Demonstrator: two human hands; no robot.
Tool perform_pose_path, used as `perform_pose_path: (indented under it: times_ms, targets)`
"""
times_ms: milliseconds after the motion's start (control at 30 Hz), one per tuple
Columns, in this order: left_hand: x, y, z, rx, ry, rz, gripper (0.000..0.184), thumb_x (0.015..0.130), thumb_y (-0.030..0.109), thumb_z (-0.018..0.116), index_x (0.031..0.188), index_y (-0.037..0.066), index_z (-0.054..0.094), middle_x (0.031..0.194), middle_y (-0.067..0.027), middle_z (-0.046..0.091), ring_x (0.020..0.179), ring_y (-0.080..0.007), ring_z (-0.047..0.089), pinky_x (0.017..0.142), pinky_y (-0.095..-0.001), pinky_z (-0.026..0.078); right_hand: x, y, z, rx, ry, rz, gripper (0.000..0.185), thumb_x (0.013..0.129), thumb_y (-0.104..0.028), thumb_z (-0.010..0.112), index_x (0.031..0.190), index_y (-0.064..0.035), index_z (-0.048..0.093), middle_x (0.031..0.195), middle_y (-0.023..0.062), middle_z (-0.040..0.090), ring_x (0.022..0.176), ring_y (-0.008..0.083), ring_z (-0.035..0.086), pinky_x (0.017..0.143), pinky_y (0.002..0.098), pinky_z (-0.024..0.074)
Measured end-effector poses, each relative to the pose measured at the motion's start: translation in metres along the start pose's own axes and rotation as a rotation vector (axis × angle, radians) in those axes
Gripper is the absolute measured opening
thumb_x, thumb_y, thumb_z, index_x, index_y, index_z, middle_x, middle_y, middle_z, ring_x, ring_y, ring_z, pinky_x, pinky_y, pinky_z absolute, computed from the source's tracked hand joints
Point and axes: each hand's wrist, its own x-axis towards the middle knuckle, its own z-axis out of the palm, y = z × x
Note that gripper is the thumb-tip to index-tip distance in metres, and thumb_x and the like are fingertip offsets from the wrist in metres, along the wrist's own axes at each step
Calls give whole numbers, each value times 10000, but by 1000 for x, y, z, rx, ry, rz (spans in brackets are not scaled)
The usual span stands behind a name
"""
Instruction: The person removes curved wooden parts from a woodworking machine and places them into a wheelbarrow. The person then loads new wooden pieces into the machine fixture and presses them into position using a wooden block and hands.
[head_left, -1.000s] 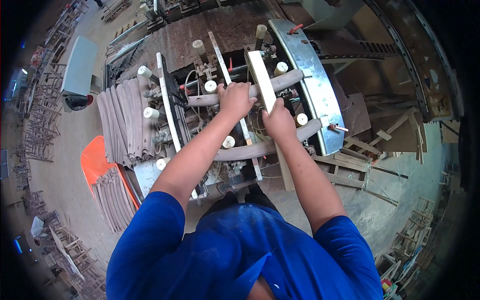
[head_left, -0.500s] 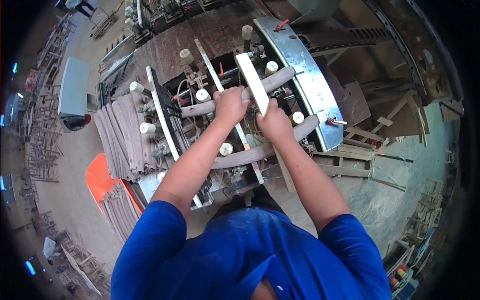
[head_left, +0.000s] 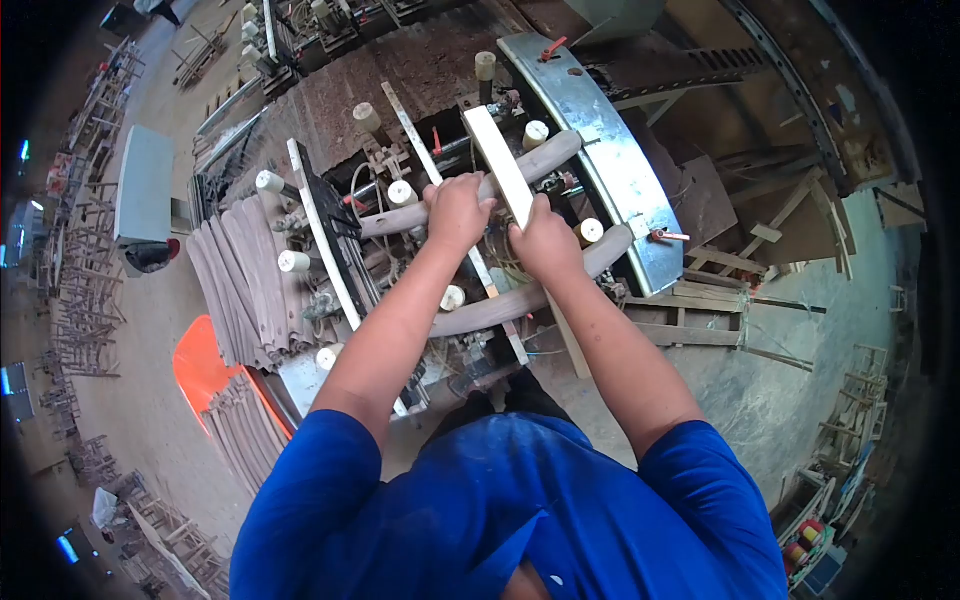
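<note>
My left hand (head_left: 460,212) is closed over the upper curved wooden piece (head_left: 398,221), a grey-brown rounded bar lying across the machine. My right hand (head_left: 547,245) grips a pale straight wooden bar (head_left: 498,155), which crosses over that curved piece. The bar's lower end (head_left: 568,345) comes out beneath my right forearm. A lower curved wooden piece (head_left: 487,311) lies nearer my body, partly covered by that forearm. Both curved pieces reach the curved metal plate (head_left: 612,150) on the right. My fingertips under the wood are hidden.
Pale cylindrical clamp heads (head_left: 401,193) stand around the wood. To the left are a stack of curved wooden pieces (head_left: 240,285) and an orange chair (head_left: 198,355) holding more. Red-handled levers (head_left: 668,236) stick out from the metal plate. A wooden frame (head_left: 690,325) stands at right.
The view has shifted slightly. Both hands keep their hold, and the bar and curved pieces stay in nearly the same arrangement.
</note>
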Motion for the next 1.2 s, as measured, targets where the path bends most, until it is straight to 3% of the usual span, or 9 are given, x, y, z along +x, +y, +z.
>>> perform_pose_path:
  times_ms: [200, 300, 500, 533, 833, 867, 967, 1000, 1200]
  targets:
    - [-38, 8, -11, 99, 209, 154, 534, 836, 255, 794, 1311, 57, 650, 1346, -119, 644, 1313, -317, 545, 1044, -509, 385, 2, 5, 8, -17, 34, -16, 485, 916, -337, 686, 1210, -6, 488, 1061, 299, 715, 1003, 473, 707, 885, 553, 573]
    - [-106, 43, -36, -1, -68, 149, 467, 834, 253, 787, 1248, 68, 673, 1273, -116, 667, 1282, -306, 563, 1086, -547, 357, -1, 2, 4, -28, 31, -8, 489, 919, -348, 686, 1208, -7, 487, 1078, 306, 707, 1014, 476, 703, 893, 556, 570]
    - [-152, 72, -19, 136, -272, 147, 395, 816, 262, 790, 1157, 82, 701, 1120, -78, 701, 1223, -265, 586, 1125, -594, 319, -2, 4, 5, -25, 37, -19, 497, 921, -352, 686, 1210, 0, 487, 1091, 308, 706, 1028, 483, 699, 907, 560, 567]
    - [-151, 71, -17, 96, -198, 175, 291, 824, 260, 765, 1043, 77, 709, 1005, -75, 700, 1125, -269, 613, 1101, -586, 342, -2, 4, 5, -24, 39, -13, 494, 920, -349, 686, 1207, 2, 489, 1092, 308, 706, 1028, 482, 699, 907, 559, 567]
    - [-158, 73, -11, 45, -157, 126, 214, 821, 201, 745, 989, 80, 694, 1035, -49, 701, 1150, -253, 603, 1055, -562, 342, 1, 5, 12, -22, 107, -37, 490, 913, -346, 695, 1209, 9, 533, 1109, 314, 707, 1058, 479, 693, 932, 546, 563]
    - [-158, 71, -11, 37, -238, 112, 322, 844, 211, 738, 1123, 58, 693, 1168, -75, 696, 1258, -265, 573, 1103, -579, 325, 1, 6, 14, -34, 101, -33, 502, 911, -355, 700, 1215, 10, 536, 1113, 314, 707, 1060, 484, 691, 934, 548, 561]
    - [-175, 69, -16, 26, -33, 174, 494, 872, 245, 733, 1311, 38, 640, 1359, -115, 638, 1392, -289, 500, 1163, -600, 288, 0, 6, 14, -29, 102, -40, 517, 912, -367, 703, 1223, 12, 541, 1118, 310, 710, 1072, 477, 689, 933, 552, 556]
    - [-183, 74, -34, 30, -225, 145, 713, 878, 304, 747, 1481, 7, 511, 1563, -160, 481, 1519, -311, 365, 1221, -609, 230, -2, 4, 13, -40, 115, -46, 508, 914, -363, 701, 1221, 10, 545, 1119, 310, 711, 1074, 475, 688, 936, 552, 554]
    - [-219, 88, -20, 158, -302, 200, 937, 841, 343, 785, 1570, -47, 343, 1683, -207, 268, 1583, -345, 221, 1256, -602, 185, -3, 3, 16, -18, 114, -53, 489, 914, -352, 700, 1209, 8, 550, 1121, 306, 712, 1088, 471, 684, 948, 552, 546]
